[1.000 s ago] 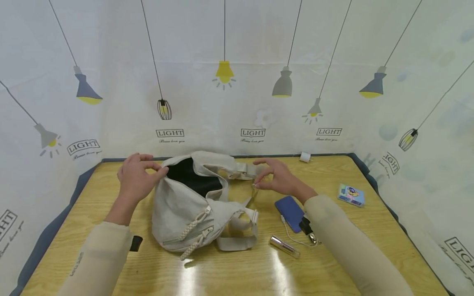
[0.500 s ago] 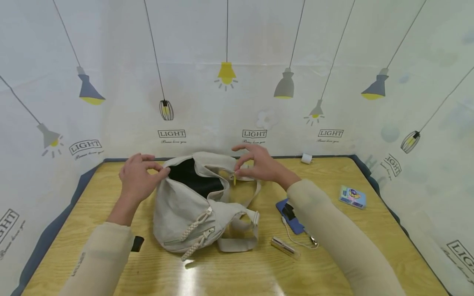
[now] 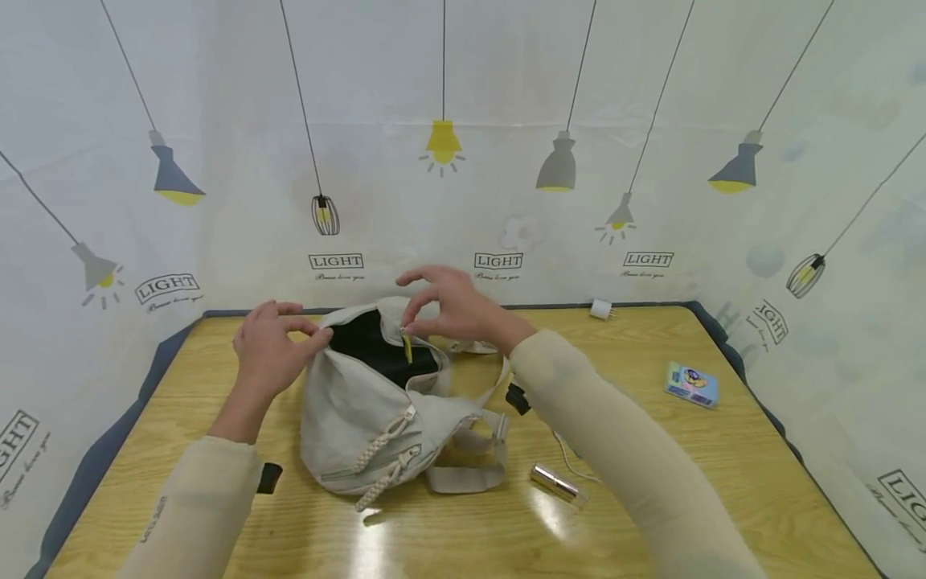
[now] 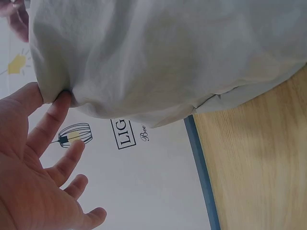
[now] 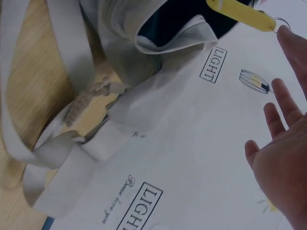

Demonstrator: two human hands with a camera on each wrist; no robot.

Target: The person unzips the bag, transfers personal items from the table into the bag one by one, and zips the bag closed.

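Observation:
An off-white backpack [image 3: 362,434] lies on the wooden table with its mouth agape and its black lining visible. My left hand [image 3: 271,346] pinches the left rim of that mouth between thumb and forefinger, as the left wrist view also shows, its other fingers spread [image 4: 72,165]. Over the opening, my right hand [image 3: 459,305] pinches the small metal ring of a yellow key tag [image 3: 407,347]. In the right wrist view the key tag [image 5: 244,15] hangs at the fingertips, in front of the dark lining. Whether keys hang on the ring cannot be made out.
A shiny lipstick-like tube [image 3: 555,485] lies right of the bag, near a white cable [image 3: 575,465] partly under my right sleeve. A white plug charger [image 3: 600,309] stands at the back edge. A small blue box [image 3: 691,384] lies at the right. Straps [image 3: 466,478] trail rightward.
My right hand has carried the yellow key tag leftward from beside the backpack to over its opening. The right sleeve now covers the blue slab. My left hand keeps its hold on the rim.

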